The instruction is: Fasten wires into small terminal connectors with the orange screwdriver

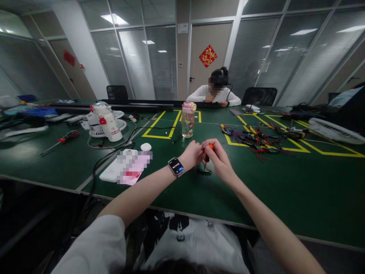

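Observation:
My right hand (218, 156) is closed around the handle of a small orange and black screwdriver (210, 147), held nearly upright. My left hand (193, 153), a smartwatch (176, 167) on its wrist, is closed against the right fingertips; what it pinches is hidden. Just below both hands, a small green circuit board (204, 171) with thin red and dark wires sits low over the green table. The screwdriver's tip cannot be made out clearly.
A pink-lidded bottle (187, 121) stands ahead. At right lies a heap of wired circuit boards (252, 137); at left, a white power bank (114, 171), earbud case (146, 147), white flask (110, 123), cables and red-black screwdriver (64, 140). A person (216, 91) sits across.

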Action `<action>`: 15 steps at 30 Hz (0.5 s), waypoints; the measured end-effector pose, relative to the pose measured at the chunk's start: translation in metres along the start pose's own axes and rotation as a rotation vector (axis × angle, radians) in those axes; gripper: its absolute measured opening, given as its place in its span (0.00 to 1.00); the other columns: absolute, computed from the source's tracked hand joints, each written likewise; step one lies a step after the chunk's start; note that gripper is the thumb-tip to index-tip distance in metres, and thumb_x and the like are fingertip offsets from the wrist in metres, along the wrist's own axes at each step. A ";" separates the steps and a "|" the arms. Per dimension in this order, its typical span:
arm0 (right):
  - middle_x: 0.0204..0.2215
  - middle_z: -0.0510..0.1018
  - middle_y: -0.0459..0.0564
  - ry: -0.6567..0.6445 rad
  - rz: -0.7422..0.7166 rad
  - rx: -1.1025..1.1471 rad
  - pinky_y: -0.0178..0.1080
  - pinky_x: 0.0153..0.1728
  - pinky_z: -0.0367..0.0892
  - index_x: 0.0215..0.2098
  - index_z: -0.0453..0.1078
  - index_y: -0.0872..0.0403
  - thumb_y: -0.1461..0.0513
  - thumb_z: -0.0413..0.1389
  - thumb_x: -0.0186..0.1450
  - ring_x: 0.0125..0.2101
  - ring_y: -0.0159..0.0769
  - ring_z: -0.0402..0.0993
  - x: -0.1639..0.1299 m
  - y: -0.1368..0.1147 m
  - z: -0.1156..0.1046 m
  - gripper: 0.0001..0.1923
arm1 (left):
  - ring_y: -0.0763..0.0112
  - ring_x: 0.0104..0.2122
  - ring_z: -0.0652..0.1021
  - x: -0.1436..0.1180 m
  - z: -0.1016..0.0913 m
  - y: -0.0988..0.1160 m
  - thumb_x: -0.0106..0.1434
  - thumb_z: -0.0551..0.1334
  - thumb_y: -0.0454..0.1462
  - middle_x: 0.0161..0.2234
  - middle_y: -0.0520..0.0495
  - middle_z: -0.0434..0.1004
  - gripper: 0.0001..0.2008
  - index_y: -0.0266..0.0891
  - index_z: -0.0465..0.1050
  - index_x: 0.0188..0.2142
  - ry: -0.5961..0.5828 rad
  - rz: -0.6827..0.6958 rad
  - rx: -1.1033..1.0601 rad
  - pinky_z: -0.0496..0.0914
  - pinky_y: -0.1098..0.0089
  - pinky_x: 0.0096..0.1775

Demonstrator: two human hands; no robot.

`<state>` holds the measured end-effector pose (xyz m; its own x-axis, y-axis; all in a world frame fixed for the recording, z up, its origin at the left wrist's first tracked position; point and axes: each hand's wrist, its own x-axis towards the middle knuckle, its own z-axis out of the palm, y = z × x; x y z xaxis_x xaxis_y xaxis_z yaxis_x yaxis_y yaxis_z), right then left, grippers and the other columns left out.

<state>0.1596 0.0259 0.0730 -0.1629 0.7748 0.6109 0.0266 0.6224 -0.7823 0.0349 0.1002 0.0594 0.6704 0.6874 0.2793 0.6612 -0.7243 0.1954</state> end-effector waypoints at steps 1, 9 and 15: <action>0.34 0.70 0.47 0.024 -0.029 -0.016 0.39 0.37 0.65 0.38 0.68 0.50 0.52 0.52 0.72 0.36 0.37 0.68 0.001 0.000 -0.001 0.11 | 0.57 0.42 0.78 -0.005 -0.003 -0.001 0.62 0.57 0.27 0.37 0.41 0.78 0.10 0.34 0.76 0.36 -0.023 0.005 0.019 0.69 0.60 0.45; 0.36 0.74 0.49 0.114 -0.058 -0.075 0.40 0.38 0.65 0.36 0.77 0.49 0.54 0.57 0.69 0.38 0.38 0.70 0.006 -0.003 -0.013 0.09 | 0.63 0.43 0.77 -0.047 -0.003 -0.008 0.59 0.66 0.35 0.45 0.45 0.76 0.18 0.37 0.72 0.50 -0.226 0.052 -0.335 0.72 0.66 0.47; 0.35 0.76 0.47 0.129 -0.001 0.041 0.38 0.35 0.68 0.45 0.75 0.47 0.52 0.56 0.70 0.35 0.36 0.71 0.004 0.009 -0.018 0.11 | 0.67 0.37 0.77 -0.048 0.017 -0.006 0.62 0.65 0.32 0.39 0.46 0.78 0.09 0.35 0.74 0.43 -0.119 -0.031 -0.423 0.71 0.69 0.40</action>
<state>0.1769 0.0366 0.0710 -0.0347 0.7838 0.6201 -0.0143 0.6200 -0.7845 0.0046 0.0720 0.0293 0.7032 0.6924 0.1617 0.5018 -0.6444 0.5769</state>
